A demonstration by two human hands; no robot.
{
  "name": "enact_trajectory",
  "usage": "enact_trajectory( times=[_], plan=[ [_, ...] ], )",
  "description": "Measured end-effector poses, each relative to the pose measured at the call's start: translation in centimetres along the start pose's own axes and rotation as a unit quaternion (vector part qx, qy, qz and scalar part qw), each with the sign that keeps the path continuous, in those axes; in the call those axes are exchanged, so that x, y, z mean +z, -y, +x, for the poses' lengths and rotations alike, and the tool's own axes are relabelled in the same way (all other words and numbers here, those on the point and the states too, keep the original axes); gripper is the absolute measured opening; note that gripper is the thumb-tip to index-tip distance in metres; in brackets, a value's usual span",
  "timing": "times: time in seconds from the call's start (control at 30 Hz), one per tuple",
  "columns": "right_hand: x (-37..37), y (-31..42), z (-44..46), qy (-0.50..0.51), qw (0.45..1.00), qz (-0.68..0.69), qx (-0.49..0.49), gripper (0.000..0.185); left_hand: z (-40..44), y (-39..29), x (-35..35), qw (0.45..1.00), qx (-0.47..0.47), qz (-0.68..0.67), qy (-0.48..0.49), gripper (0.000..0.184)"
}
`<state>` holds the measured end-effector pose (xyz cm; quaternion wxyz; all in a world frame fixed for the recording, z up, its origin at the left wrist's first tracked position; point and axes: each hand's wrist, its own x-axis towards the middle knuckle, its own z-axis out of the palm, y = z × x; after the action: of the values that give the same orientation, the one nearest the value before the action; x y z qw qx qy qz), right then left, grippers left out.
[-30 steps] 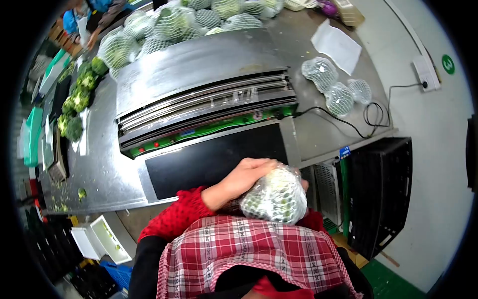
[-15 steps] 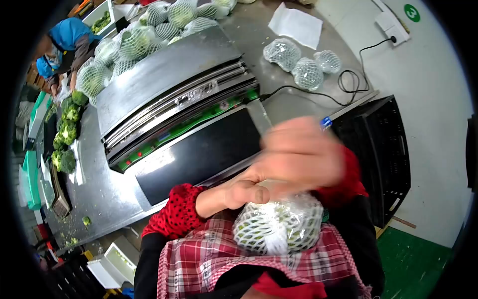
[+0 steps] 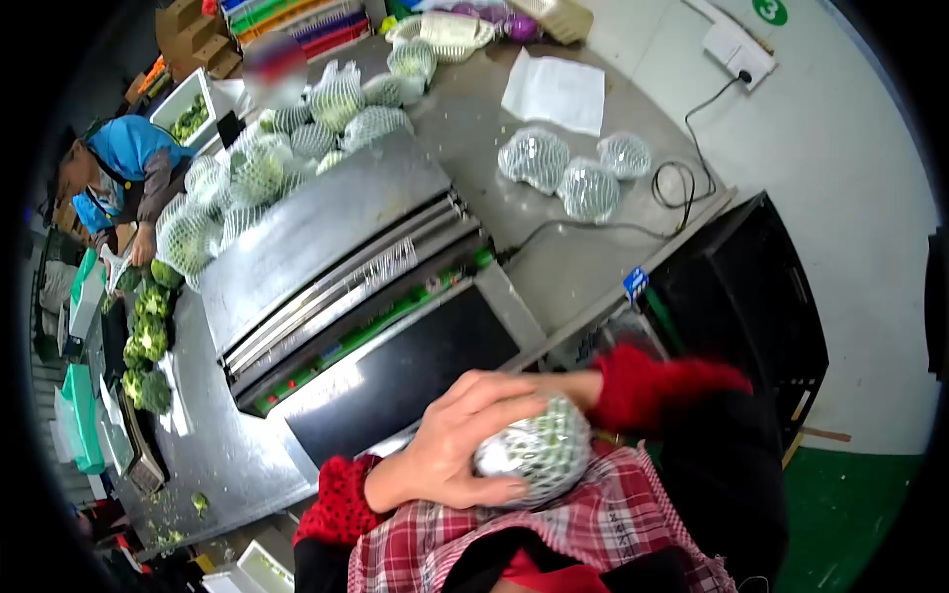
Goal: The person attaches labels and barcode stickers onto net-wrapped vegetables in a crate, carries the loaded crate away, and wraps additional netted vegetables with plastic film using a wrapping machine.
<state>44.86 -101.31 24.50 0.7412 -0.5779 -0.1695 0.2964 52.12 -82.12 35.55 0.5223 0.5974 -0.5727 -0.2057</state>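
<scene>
My left hand (image 3: 457, 440) lies over a net-wrapped vegetable (image 3: 556, 450) covered in clear film, its fingers curved round the top and near side. My right hand (image 3: 573, 387) reaches in from the right behind the vegetable; its fingers are hidden by my left hand and the bundle. The vegetable is held against my checked apron (image 3: 415, 544). Just beyond it is the wrapping machine (image 3: 326, 232) with its black plate (image 3: 405, 371).
Net-wrapped vegetables (image 3: 259, 176) are piled behind the machine. Broccoli (image 3: 148, 336) lies at left, near a co-worker (image 3: 129, 163). Wrapped pieces (image 3: 534, 158), a white sheet (image 3: 556, 91) and a cable (image 3: 682, 188) lie at right, above black crates (image 3: 741, 306).
The blurred right hand has dropped from above the vegetable to behind it. My left hand now covers the vegetable, which has turned. The view has shifted, showing more of the far left.
</scene>
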Motion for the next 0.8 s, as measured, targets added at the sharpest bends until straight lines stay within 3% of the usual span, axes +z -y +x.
enact_trajectory(
  times=[0.03, 0.07, 0.1, 0.13, 0.17, 0.2, 0.23, 0.27, 0.33, 0.4, 0.47, 0.5, 0.53, 0.6, 0.67, 0.7, 0.77, 0.8],
  plan=[
    [-0.2, -0.3, -1.0, -0.025, 0.999, -0.032, -0.009, 0.043, -0.8, 0.8, -0.2, 0.999, -0.013, -0.003, -0.050, 0.073],
    [0.6, -0.4, -2.5, -0.070, 0.964, 0.255, 0.006, 0.042, -1.6, 1.6, -0.5, 0.994, -0.029, -0.006, -0.104, 0.074],
    [1.5, -0.5, -4.0, -0.121, 0.846, 0.518, -0.007, 0.042, -2.2, 2.6, -0.6, 0.987, -0.062, 0.007, -0.148, 0.073],
    [1.8, -0.5, -4.1, -0.197, 0.941, 0.276, 0.005, 0.054, -2.5, 4.1, -0.5, 0.975, -0.125, 0.068, -0.171, 0.072],
    [2.1, -0.4, -4.3, -0.268, 0.961, 0.015, 0.059, 0.066, -2.1, 5.3, 0.0, 0.968, -0.161, 0.058, -0.184, 0.072],
    [0.8, -1.5, -4.5, -0.288, 0.957, 0.043, 0.008, 0.061, -0.7, 6.0, 0.7, 0.961, -0.194, 0.048, -0.193, 0.071],
    [-0.6, -2.6, -4.7, -0.304, 0.949, 0.069, -0.043, 0.057, 0.6, 6.5, 0.8, 0.962, -0.161, 0.082, -0.202, 0.075],
    [-3.0, -3.1, -5.2, -0.336, 0.920, 0.192, -0.067, 0.054, 1.6, 7.2, 1.2, 0.966, -0.115, 0.099, -0.209, 0.075],
    [-7.6, -0.3, -6.8, -0.410, 0.867, 0.258, -0.119, 0.051, 2.4, 7.0, 0.4, 0.978, -0.096, 0.059, -0.177, 0.073],
    [-13.1, 1.5, -9.2, -0.518, 0.847, 0.056, -0.102, 0.061, 1.5, 8.4, -1.1, 0.967, -0.087, 0.128, -0.203, 0.058],
    [-17.7, 1.2, -9.6, -0.525, 0.835, -0.153, -0.062, 0.075, 0.3, 10.3, -3.4, 0.939, -0.123, 0.164, -0.275, 0.050],
    [-19.2, -0.3, -9.7, -0.554, 0.794, -0.248, 0.006, 0.093, 0.3, 10.2, -5.3, 0.920, -0.142, 0.174, -0.322, 0.048],
    [-21.0, -2.0, -10.5, -0.508, 0.771, -0.380, 0.055, 0.101, -0.4, 11.2, -7.5, 0.900, -0.170, 0.194, -0.351, 0.049],
    [-21.6, -0.6, -9.6, -0.491, 0.672, -0.548, 0.087, 0.105, -1.5, 11.9, -13.7, 0.846, -0.288, 0.198, -0.404, 0.060],
    [-22.1, 3.6, -4.2, -0.534, 0.645, -0.546, -0.027, 0.100, -3.1, 15.5, -20.9, 0.776, -0.271, 0.305, -0.481, 0.071],
    [-22.9, 6.2, 0.1, -0.537, 0.676, -0.501, -0.070, 0.084, -3.2, 16.3, -24.3, 0.736, -0.315, 0.336, -0.496, 0.078],
    [-22.3, 12.7, 11.3, -0.460, 0.779, -0.415, -0.093, 0.064, -2.9, 19.9, -29.8, 0.671, -0.248, 0.512, -0.475, 0.093],
    [-23.0, 13.5, 17.5, -0.427, 0.813, -0.370, -0.141, 0.055, -2.3, 21.3, -31.6, 0.655, -0.255, 0.520, -0.486, 0.097]
  ],
)
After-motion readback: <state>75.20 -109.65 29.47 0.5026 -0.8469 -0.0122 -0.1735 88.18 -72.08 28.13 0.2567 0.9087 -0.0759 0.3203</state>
